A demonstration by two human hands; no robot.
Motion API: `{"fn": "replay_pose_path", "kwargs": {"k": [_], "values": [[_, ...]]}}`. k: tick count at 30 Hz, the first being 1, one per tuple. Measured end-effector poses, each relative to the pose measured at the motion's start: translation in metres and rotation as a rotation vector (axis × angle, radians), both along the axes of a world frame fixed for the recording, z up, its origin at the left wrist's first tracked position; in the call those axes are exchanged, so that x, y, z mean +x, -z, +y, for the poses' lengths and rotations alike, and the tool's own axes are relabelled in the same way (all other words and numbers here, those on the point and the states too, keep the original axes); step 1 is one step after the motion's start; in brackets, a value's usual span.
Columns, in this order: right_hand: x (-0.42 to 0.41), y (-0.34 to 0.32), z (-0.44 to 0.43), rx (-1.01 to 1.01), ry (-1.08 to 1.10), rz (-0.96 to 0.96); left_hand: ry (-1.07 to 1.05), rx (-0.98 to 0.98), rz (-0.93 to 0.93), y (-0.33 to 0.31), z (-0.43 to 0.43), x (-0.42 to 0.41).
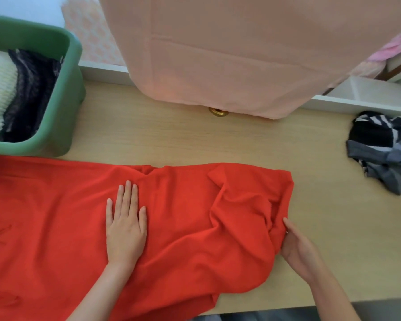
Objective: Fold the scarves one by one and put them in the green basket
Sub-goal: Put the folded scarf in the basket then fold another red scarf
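Left hand flattens red scarf; right hand grips its edge.

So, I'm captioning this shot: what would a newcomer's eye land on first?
The red scarf spread over the near half of the table, with the left hand pressed flat on its middle and the right hand holding its bunched right end. Then the green basket at far left with folded cloths inside, and a grey striped scarf crumpled at far right.
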State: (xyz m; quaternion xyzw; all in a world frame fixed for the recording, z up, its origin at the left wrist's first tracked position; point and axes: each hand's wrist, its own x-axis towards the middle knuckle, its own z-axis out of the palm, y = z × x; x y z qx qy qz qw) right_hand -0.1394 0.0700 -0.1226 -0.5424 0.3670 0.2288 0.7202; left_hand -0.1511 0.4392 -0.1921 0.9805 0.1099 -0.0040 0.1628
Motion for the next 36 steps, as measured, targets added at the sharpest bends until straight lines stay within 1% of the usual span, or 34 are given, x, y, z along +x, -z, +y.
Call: {"fn": "replay_pose_path", "kwargs": {"k": [1, 2, 3, 4, 6, 7, 8, 10, 12, 13, 14, 15, 16, 17, 18, 20, 21, 22, 24, 25, 26, 27, 29, 31, 33, 34, 36], "values": [[0.003, -0.004, 0.005, 0.059, 0.070, -0.034, 0.000, 0.004, 0.002, 0.000, 0.000, 0.000], [0.007, -0.007, 0.010, 0.053, 0.133, -0.077, 0.000, 0.008, 0.003, 0.000, 0.000, 0.000], [0.013, -0.008, 0.015, -0.027, 0.180, -0.141, 0.000, 0.011, 0.001, 0.001, 0.000, 0.000], [0.020, -0.010, 0.022, -0.199, 0.196, -0.213, 0.000, 0.015, 0.000, 0.000, 0.000, 0.000], [0.036, -0.016, 0.044, -0.661, 0.104, -0.354, 0.004, 0.024, -0.003, 0.000, 0.000, 0.000], [0.042, -0.019, 0.063, -0.822, 0.004, -0.436, 0.003, 0.026, -0.006, 0.000, 0.000, 0.000], [0.045, -0.022, 0.085, -0.903, -0.115, -0.496, 0.002, 0.027, -0.008, 0.000, -0.001, 0.000], [0.040, -0.019, 0.129, -0.890, -0.446, -0.543, 0.001, 0.028, -0.006, 0.000, -0.001, 0.000], [0.023, -0.013, 0.162, -0.778, -0.847, -0.502, 0.003, 0.027, -0.008, 0.000, -0.001, 0.000], [0.013, -0.012, 0.171, -0.712, -0.956, -0.493, 0.004, 0.026, -0.007, 0.000, -0.001, 0.000], [0.004, -0.012, 0.174, -0.650, -0.982, -0.509, 0.005, 0.026, -0.007, 0.000, -0.001, 0.000], [-0.002, -0.014, 0.172, -0.599, -0.899, -0.561, 0.004, 0.027, -0.010, 0.000, -0.001, 0.000], [-0.006, -0.017, 0.166, -0.590, -0.758, -0.613, 0.003, 0.028, -0.012, 0.000, -0.001, 0.000], [-0.009, -0.017, 0.156, -0.626, -0.615, -0.638, 0.003, 0.027, -0.011, 0.000, -0.001, 0.000], [-0.012, -0.016, 0.143, -0.700, -0.496, -0.629, 0.003, 0.027, -0.010, 0.000, -0.001, 0.000], [-0.017, -0.013, 0.119, -0.840, -0.369, -0.510, -0.001, 0.032, -0.010, 0.000, -0.001, 0.000], [-0.020, -0.012, 0.111, -0.857, -0.354, -0.408, -0.002, 0.035, -0.011, 0.000, -0.001, 0.000], [-0.023, -0.009, 0.108, -0.832, -0.352, -0.311, -0.002, 0.035, -0.012, 0.000, -0.001, 0.000], [-0.034, 0.000, 0.112, -0.797, -0.444, -0.163, -0.003, 0.033, -0.011, 0.000, -0.001, 0.000], [-0.040, 0.004, 0.119, -0.812, -0.516, -0.135, -0.005, 0.033, -0.011, 0.000, -0.001, 0.000], [-0.045, 0.008, 0.125, -0.826, -0.547, -0.158, -0.007, 0.034, -0.010, 0.000, -0.001, 0.000], [-0.048, 0.009, 0.128, -0.820, -0.522, -0.202, -0.006, 0.035, -0.009, 0.000, -0.001, 0.000], [-0.046, 0.007, 0.122, -0.769, -0.374, -0.260, -0.006, 0.036, -0.009, 0.001, -0.001, 0.000], [-0.042, 0.007, 0.103, -0.688, -0.207, -0.227, -0.006, 0.036, -0.014, 0.001, 0.000, 0.000], [-0.041, 0.010, 0.081, -0.599, -0.092, -0.190, -0.004, 0.037, -0.020, 0.002, 0.000, 0.000], [-0.042, 0.010, 0.073, -0.568, -0.057, -0.185, -0.004, 0.037, -0.024, 0.002, 0.001, 0.000], [-0.045, 0.007, 0.055, -0.593, -0.052, -0.158, -0.001, 0.041, -0.032, 0.004, 0.001, 0.001]]}}
